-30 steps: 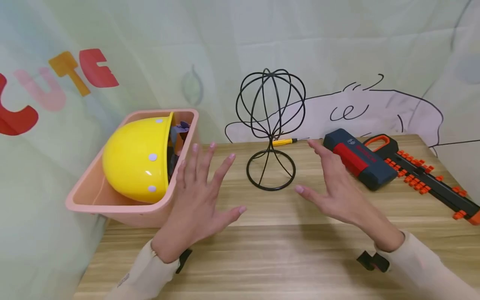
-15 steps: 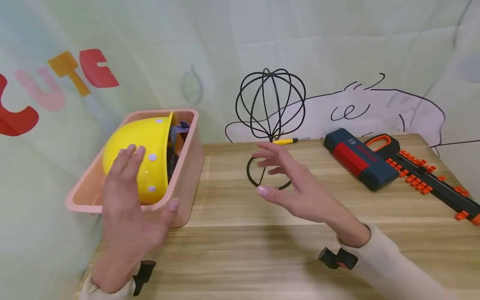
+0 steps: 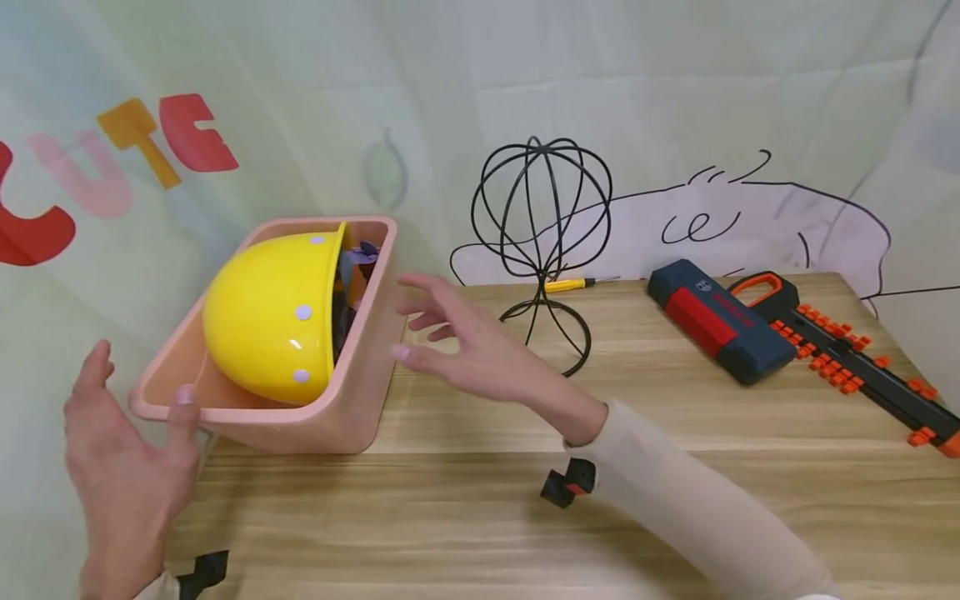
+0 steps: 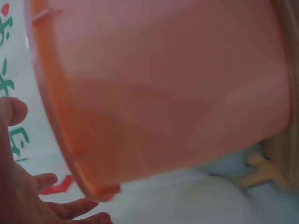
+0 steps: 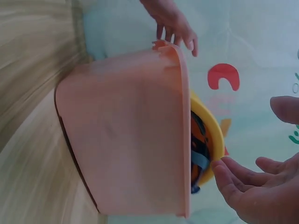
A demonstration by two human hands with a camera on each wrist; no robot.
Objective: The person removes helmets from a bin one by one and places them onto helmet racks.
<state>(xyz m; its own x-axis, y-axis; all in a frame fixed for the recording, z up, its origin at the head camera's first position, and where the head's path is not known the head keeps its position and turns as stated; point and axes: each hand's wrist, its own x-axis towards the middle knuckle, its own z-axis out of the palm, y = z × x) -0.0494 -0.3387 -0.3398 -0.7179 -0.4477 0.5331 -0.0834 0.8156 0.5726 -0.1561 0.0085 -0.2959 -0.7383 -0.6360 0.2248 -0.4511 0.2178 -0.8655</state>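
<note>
A pink plastic bin point(image 3: 360, 417) stands at the left of the table, holding a yellow hard hat point(image 3: 262, 317) with pale dots, tipped on its side. Dark straps and an orange piece show inside the hat's opening. My left hand point(image 3: 127, 467) is at the bin's near left corner, thumb and fingers spread apart, and holds nothing. My right hand point(image 3: 472, 342) hovers to the right of the bin with fingers loosely bent toward its side wall. The right wrist view has the bin's wall point(image 5: 126, 135) between both hands.
A black wire globe-shaped stand point(image 3: 543, 208) is at the table's back, behind my right forearm. A yellow-handled screwdriver point(image 3: 567, 284) lies beyond it. At the right are a blue and red Bosch case point(image 3: 720, 321) and a black bar clamp-like tool with orange clips point(image 3: 862, 367).
Both hands have moved left, from in front of the wire stand to either side of the pink bin. The bin, the hard hat and the other things stay where they were.
</note>
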